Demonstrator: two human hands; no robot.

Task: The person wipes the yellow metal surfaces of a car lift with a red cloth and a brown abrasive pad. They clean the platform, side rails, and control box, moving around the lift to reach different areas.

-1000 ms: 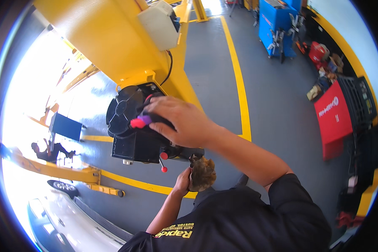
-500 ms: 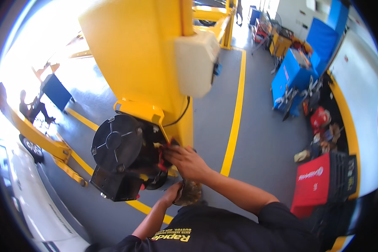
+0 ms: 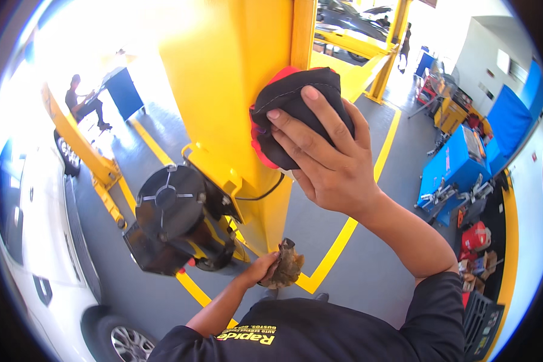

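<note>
My right hand [image 3: 341, 163] is raised in front of the yellow lift post [image 3: 223, 84]. Its fingers spread over a folded black cloth [image 3: 298, 90] with red edges, holding it at the post's right side. The white box on the post is hidden behind cloth and hand; whether the cloth touches it, I cannot tell. Lower down, my left hand [image 3: 260, 271] grips a crumpled, brown-stained rag [image 3: 288, 268] near the post's foot. A round black motor housing [image 3: 170, 202] is mounted on the post, left of both hands.
On the left stands a white car [image 3: 36, 223]. A person [image 3: 84, 102] sits by a blue cabinet [image 3: 123, 93] farther back. To the right are a blue tool cart [image 3: 455, 166] and a black slatted crate [image 3: 484, 323]. A dark cable [image 3: 262, 196] hangs from the post.
My right hand has lifted the black and red cloth from beside the motor up to the post's right side. My left hand stays low with the rag, which shows more now. The view has shifted.
</note>
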